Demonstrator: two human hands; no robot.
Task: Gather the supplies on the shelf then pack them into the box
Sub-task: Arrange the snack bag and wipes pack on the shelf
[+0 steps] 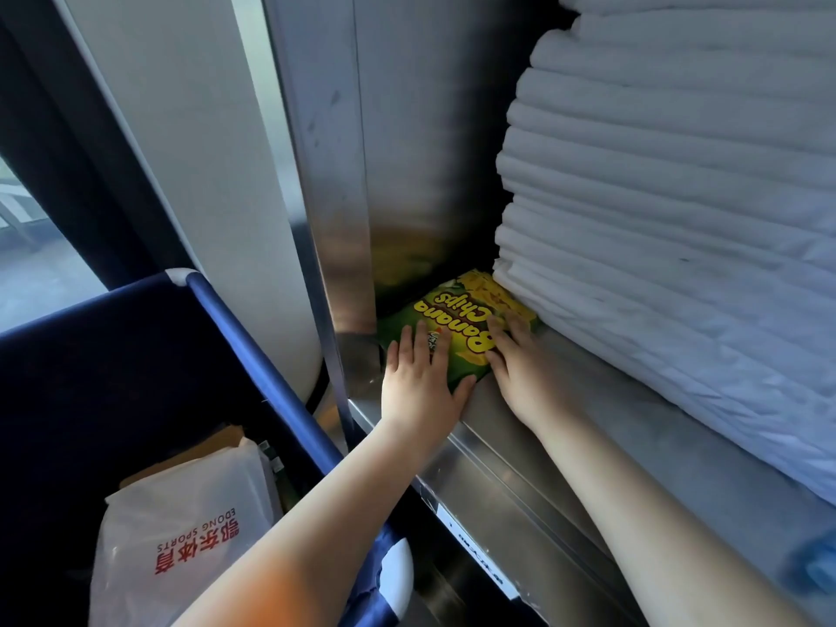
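Note:
A green and yellow bag of banana chips point(466, 310) lies flat on the steel shelf point(565, 427), pushed into the back left corner against the metal side wall. My left hand point(420, 377) rests on the bag's near left part, fingers straight, thumb along its near edge. On the bag's right side lies my right hand point(520, 359), fingers stretched over the top. The bag's far right corner is tucked under the white stack. A brown cardboard edge point(212, 445), perhaps the box, shows down in the blue cart.
A tall stack of folded white cloth point(678, 210) fills the shelf on the right. Below left stands a dark blue fabric cart point(253, 355) holding a white plastic bag with red print point(181, 536). Something blue and blurred point(814, 567) sits at the shelf's near right edge.

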